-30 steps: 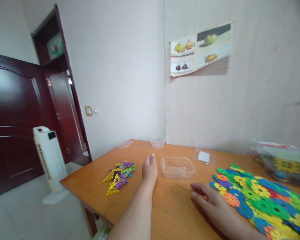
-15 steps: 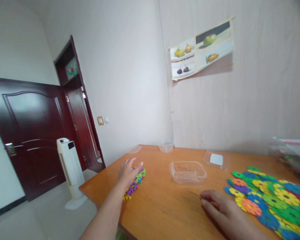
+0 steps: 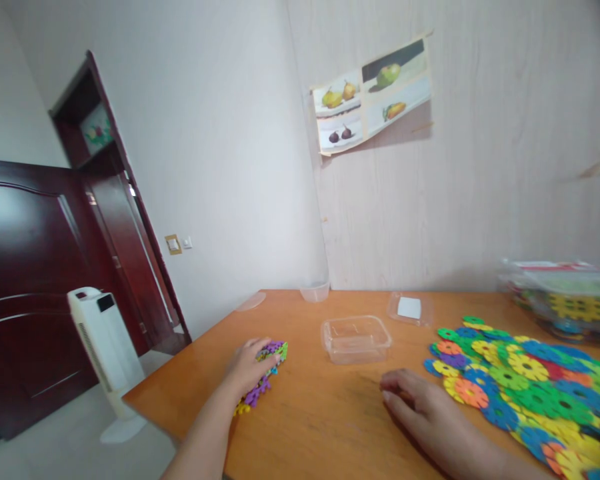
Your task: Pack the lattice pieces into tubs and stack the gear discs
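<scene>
My left hand (image 3: pixel 250 368) rests on a strip of interlocking plastic pieces (image 3: pixel 255 395) in purple, yellow and lime green, near the table's left side. Its fingers close around the strip's upper part and hide some of it. My right hand (image 3: pixel 423 410) lies on its side on the table, loosely curled, thumb and forefinger apart with nothing between them. Just right of it spreads a pile of flat, notched plastic discs (image 3: pixel 535 390) in green, blue, yellow, orange and red. A clear plastic box (image 3: pixel 356 340) without a lid stands between and beyond my hands.
The wooden table (image 3: pixel 310 427) meets the wall at the back. Near that wall are a clear lid (image 3: pixel 409 308) with a white label, a small clear bowl (image 3: pixel 315 292) and another thin lid (image 3: pixel 251 302). Lidded containers of pieces (image 3: pixel 570 300) stand back right. A white tower appliance (image 3: pixel 105 353) stands on the floor at left.
My left hand has come down onto the plastic strip and its fingers have closed in. The view has turned to the right, showing more of the disc pile and containers. My right hand stays resting.
</scene>
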Available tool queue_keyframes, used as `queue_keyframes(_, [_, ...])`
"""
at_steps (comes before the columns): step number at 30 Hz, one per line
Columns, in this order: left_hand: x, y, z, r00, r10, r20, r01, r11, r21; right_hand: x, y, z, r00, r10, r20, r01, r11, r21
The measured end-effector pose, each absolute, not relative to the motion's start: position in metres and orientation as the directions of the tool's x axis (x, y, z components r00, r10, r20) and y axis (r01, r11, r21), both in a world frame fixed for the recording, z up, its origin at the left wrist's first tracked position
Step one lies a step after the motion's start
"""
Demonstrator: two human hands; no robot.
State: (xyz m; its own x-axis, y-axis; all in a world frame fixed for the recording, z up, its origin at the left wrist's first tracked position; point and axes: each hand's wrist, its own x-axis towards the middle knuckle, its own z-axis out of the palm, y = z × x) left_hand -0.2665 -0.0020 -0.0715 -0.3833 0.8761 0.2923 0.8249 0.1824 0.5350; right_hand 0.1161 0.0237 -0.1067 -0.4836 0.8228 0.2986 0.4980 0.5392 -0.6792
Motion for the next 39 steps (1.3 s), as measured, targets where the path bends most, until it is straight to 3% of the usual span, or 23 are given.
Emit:
queue_keyframes(4, [-0.239,-0.001,-0.082,-0.273,0.910,0.312,0.903,0.131,0.409,0.117,0.025,-0.108,-0.495,0.816,0.298,0.487,0.545,-0.683])
queue_keyframes(10, [-0.192,-0.014,-0.083,-0.322,0.904,0.280,0.926,0.239,0.292,0.117,0.023,-0.105,-0.487,0.812,0.322,0.482,0.557,-0.677])
queue_keyframes(15, [-0.154,-0.027,-0.080,-0.392,0.883,0.257,0.908,0.326,0.265,0.114,0.025,-0.105,-0.453,0.817,0.357,0.489,0.562,-0.667])
queue_keyframes(24, [-0.085,-0.032,-0.083,-0.454,0.844,0.286,0.840,0.299,0.453,0.114,0.021,-0.101,-0.456,0.810,0.369,0.520,0.579,-0.628])
queue_keyframes(34, [-0.034,-0.021,-0.088,-0.535,0.778,0.330,0.773,0.295,0.561,0.121,0.007,-0.087,-0.462,0.770,0.440,0.508,0.636,-0.581])
queue_keyframes(39, [-0.035,-0.012,-0.088,-0.575,0.725,0.379,0.625,0.091,0.775,0.127,-0.004,-0.080,-0.499,0.732,0.464,0.490,0.680,-0.546])
